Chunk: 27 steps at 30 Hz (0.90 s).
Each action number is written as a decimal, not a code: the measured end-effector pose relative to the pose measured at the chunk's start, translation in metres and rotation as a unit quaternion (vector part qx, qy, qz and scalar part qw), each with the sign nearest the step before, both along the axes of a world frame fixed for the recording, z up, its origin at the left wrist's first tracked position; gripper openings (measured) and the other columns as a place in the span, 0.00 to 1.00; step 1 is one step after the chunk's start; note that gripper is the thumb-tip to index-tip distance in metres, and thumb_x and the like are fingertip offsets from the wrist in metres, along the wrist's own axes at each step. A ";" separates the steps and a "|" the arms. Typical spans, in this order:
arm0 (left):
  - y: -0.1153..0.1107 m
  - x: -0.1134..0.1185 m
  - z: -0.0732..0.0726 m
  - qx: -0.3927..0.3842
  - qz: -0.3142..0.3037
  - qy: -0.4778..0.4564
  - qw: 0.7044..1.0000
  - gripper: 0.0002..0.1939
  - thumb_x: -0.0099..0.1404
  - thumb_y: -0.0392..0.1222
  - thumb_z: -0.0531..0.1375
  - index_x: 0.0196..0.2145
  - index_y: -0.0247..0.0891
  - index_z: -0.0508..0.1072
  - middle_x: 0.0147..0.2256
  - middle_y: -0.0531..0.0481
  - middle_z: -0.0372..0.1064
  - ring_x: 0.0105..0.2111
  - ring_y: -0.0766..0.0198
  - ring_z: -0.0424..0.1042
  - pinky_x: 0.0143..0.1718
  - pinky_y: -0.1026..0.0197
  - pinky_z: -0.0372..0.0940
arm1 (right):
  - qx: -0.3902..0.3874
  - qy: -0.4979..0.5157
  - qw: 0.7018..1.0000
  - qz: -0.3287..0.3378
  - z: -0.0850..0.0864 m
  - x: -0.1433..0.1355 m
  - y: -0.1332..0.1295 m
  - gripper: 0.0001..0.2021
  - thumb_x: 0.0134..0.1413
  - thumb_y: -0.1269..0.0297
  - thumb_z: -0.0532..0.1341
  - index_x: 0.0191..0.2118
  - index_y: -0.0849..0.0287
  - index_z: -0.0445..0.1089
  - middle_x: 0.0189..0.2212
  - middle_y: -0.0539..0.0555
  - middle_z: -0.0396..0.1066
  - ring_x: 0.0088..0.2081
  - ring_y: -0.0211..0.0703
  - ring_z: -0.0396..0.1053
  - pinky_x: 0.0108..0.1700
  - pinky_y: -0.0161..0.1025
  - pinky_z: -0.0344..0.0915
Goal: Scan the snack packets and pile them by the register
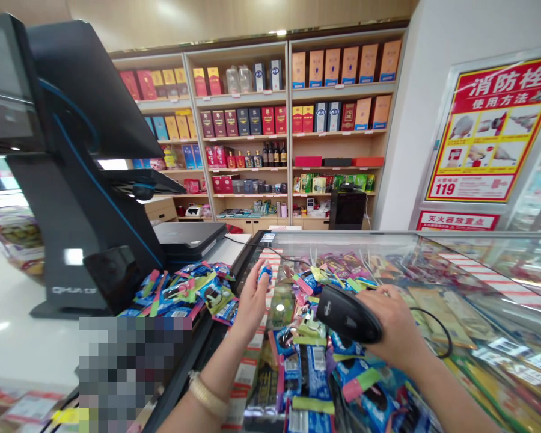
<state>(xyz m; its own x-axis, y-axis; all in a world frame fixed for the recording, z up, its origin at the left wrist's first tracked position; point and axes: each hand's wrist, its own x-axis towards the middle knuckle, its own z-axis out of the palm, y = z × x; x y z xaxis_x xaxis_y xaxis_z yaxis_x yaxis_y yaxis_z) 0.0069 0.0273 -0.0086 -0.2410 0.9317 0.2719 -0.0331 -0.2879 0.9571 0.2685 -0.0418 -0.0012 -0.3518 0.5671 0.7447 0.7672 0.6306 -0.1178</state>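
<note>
Glass worktop [342,242]: centre to lower right of frame; stocked shelves [252,123] stand behind, upper centre. Scanner [349,316]: black, lower centre; head points left, long axis slopes down rightward. Right hand [390,319]: grip wraps its handle. Left hand [251,294]: centre, grip pinches a small blue item [265,272]. Loose packets [313,367]: lie below scanner. Dark edge [197,356]: lower left. Gap separates hands.

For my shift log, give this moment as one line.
left hand: holds blue item | right hand: holds black scanner | blue packets: on glass counter
</note>
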 end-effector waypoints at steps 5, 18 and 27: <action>0.006 -0.028 -0.001 -0.006 0.217 0.526 0.822 0.20 0.65 0.42 0.54 0.53 0.40 0.70 0.45 0.39 0.69 0.47 0.48 0.68 0.55 0.43 0.53 | 0.028 -0.004 1.000 -0.009 -0.003 0.009 0.006 0.06 0.43 0.70 0.55 0.30 0.56 0.66 0.25 0.49 0.70 0.28 0.40 0.63 0.39 0.41 0.50; 0.005 -0.033 -0.007 0.021 0.152 0.590 0.793 0.21 0.57 0.35 0.59 0.50 0.40 0.73 0.49 0.39 0.68 0.52 0.49 0.65 0.55 0.48 0.57 | 0.050 -0.024 0.997 -0.059 -0.013 0.024 0.016 0.06 0.48 0.65 0.57 0.34 0.57 0.68 0.29 0.52 0.73 0.30 0.42 0.67 0.39 0.42 0.53; -0.030 -0.002 0.010 -0.012 -0.292 0.432 0.853 0.14 0.54 0.49 0.63 0.34 0.37 0.73 0.29 0.53 0.70 0.28 0.66 0.66 0.29 0.65 0.60 | 0.052 -0.013 0.996 -0.076 -0.011 0.023 0.015 0.09 0.46 0.65 0.57 0.36 0.57 0.69 0.31 0.53 0.74 0.31 0.43 0.68 0.40 0.43 0.54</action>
